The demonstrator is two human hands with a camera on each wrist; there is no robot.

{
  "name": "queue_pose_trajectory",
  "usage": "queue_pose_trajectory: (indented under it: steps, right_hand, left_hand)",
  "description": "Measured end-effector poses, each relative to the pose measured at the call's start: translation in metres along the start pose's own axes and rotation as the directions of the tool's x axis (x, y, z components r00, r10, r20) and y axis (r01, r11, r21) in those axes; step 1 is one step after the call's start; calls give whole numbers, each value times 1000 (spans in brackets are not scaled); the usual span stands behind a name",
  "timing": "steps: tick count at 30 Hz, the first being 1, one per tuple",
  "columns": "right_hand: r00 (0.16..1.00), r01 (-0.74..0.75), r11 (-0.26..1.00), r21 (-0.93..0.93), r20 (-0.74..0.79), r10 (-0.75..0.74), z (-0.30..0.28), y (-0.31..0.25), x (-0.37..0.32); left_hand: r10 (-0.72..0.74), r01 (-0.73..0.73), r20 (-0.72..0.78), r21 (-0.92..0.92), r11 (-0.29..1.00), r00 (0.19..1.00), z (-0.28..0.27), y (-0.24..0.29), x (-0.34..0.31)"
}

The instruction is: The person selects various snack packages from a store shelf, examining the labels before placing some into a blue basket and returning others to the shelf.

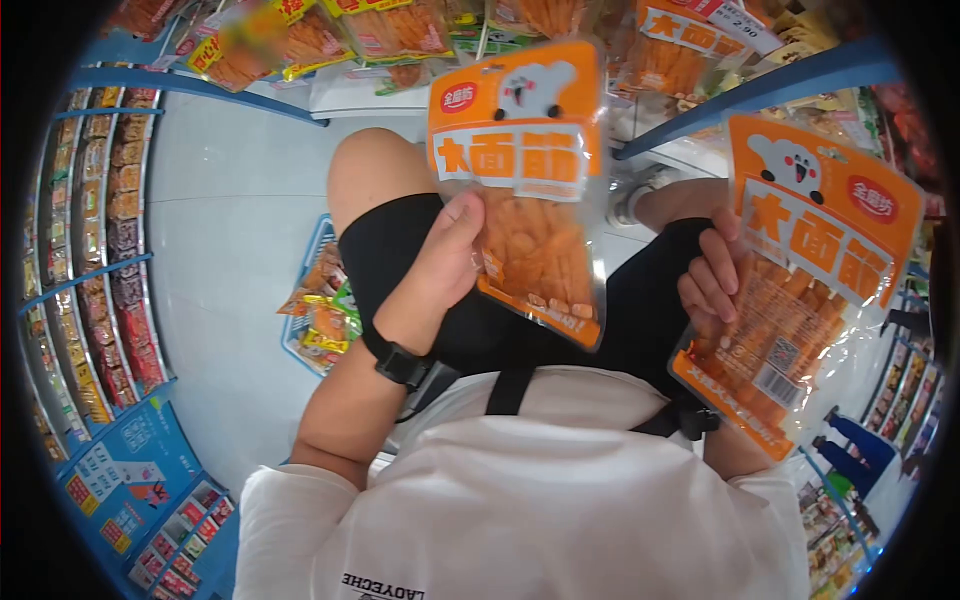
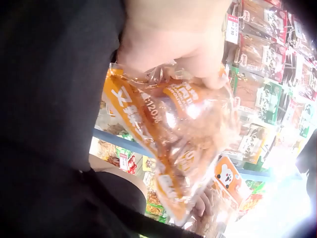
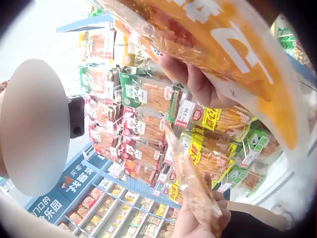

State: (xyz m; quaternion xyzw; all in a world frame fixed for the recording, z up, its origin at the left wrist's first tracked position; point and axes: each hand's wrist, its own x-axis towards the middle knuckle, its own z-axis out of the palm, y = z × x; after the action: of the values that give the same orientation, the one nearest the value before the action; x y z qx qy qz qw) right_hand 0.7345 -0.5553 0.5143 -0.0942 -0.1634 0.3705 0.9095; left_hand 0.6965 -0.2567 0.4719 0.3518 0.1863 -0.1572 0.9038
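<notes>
Left hand: fingers grasping a flat orange-and-clear plastic snack packet, the left packet, by its left edge, thumb across the front. Right hand: fingers curled on the left edge of a second flat orange-and-clear plastic snack packet, which shows a barcode and QR code.

Second packet is right of the left packet, apart from it; both held up in the air, faces toward the head camera, top ends leaning away from each other. Each has a white cartoon character and a red oval logo. Strips visible through the clear windows.

Black square-faced wristwatch on left wrist, below-left of the left packet. Black cloth shorts behind the left packet; white cloth T-shirt below it.

Light blue plastic basket with mixed snack bags, left of the left packet, on pale tiled floor. Yellow-and-clear snack bags hang above-left of it. Pink-and-white price tag, "2.90", above-right. Blue rack of packaged snacks, far left.
</notes>
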Motion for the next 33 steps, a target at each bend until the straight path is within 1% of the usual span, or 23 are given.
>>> queue_pose_trajectory:
  steps: [1, 2, 3, 4, 5, 6, 7, 8, 9, 10, 11, 12, 14, 16, 17, 18, 20, 22, 24, 26, 28, 30, 33]
  right_hand:
    - [998, 39, 999, 17, -53, -38, -2, -1, -5]
    - [991, 80, 996, 32, -106, -76, -5, -3, -8]
    - [987, 107, 994, -24, -122, -109, -8, -4, -10]
    - [987, 90, 995, -35, -127, -94, -13, -4, -15]
    - [974, 131, 991, -11, -187, -131, -21, -5, -20]
    - [955, 176, 984, 9, -244, -168, -25, -6, -23]
    - [906, 191, 979, -71, -372, -204, -21, -5, -24]
    - [907, 181, 980, -81, -370, -199, -19, -4, -25]
    - [819, 170, 963, -208, -513, -255, -18, -2, -26]
    - [704, 138, 934, -331, -631, -327, -14, 0, -25]
    - [659, 95, 934, -345, -681, -319, 0, 4, -17]
    - [730, -2, 944, -331, -646, -225, 8, 3, -17]
    - [510, -36, 934, -356, -810, -289, 15, 13, 5]
    - [554, -30, 877, -480, -738, -385, 15, 24, 18]
    - [563, -28, 878, -477, -734, -381, 15, 26, 20]
    - [564, -23, 874, -486, -728, -390, 4, 28, 15]
    - [527, -23, 845, -535, -725, -444, 7, 29, 24]
    - [528, -8, 812, -584, -692, -493, 7, 24, 30]
    - [527, -23, 712, -702, -614, -588, -4, 17, 32]
    - [517, -36, 684, -728, -599, -611, -15, 4, 34]
    - [528, -65, 649, -758, -578, -622, -27, -11, 35]
    - [533, -26, 656, -755, -565, -630, -38, -22, 42]
    - [547, 11, 651, -759, -540, -639, -54, -46, 55]
  left_hand:
    - [40, -43, 30, 110, 993, 999, 1, -1, 0]
    - [44, -47, 33, 88, 995, 998, -5, -3, 2]
    - [-3, -9, 76, 158, 987, 997, -16, -6, 5]
    - [-51, 24, 115, 230, 973, 992, -21, -8, 7]
    - [-23, 2, 69, 292, 957, 997, -18, -9, 8]
    - [-16, -5, 73, 276, 961, 997, -14, -8, 8]
    - [-34, 16, 62, 278, 960, 997, -11, -6, 7]
    - [-54, 37, 51, 281, 959, 997, -11, -5, 7]
    - [-92, 80, 24, 299, 951, 996, -21, -8, 10]
    - [-89, 76, 32, 290, 954, 996, -19, -6, 9]
    - [-92, 77, 46, 261, 962, 995, -14, -5, 7]
    - [-96, 79, 65, 230, 970, 993, -10, -6, 7]
    - [-140, 112, 110, 226, 968, 984, -10, -5, 6]
    - [-190, 166, 103, 205, 965, 976, -2, 1, 2]
    - [-207, 174, 148, 208, 963, 967, -4, 2, 2]
    - [-208, 172, 168, 204, 964, 964, -6, 2, 2]
    - [-216, 183, 116, 245, 952, 969, -12, -1, 3]
    - [-224, 184, 146, 247, 951, 963, -16, -3, 6]
    - [-192, 166, 80, 257, 952, 978, -12, -2, 5]
    - [-186, 150, 102, 288, 946, 977, -15, -1, 7]
    - [-243, 229, 35, 230, 946, 969, -9, 1, 5]
    - [-257, 238, 36, 267, 934, 966, -21, -5, 9]
    - [-263, 257, 0, 200, 945, 965, -19, -7, 9]
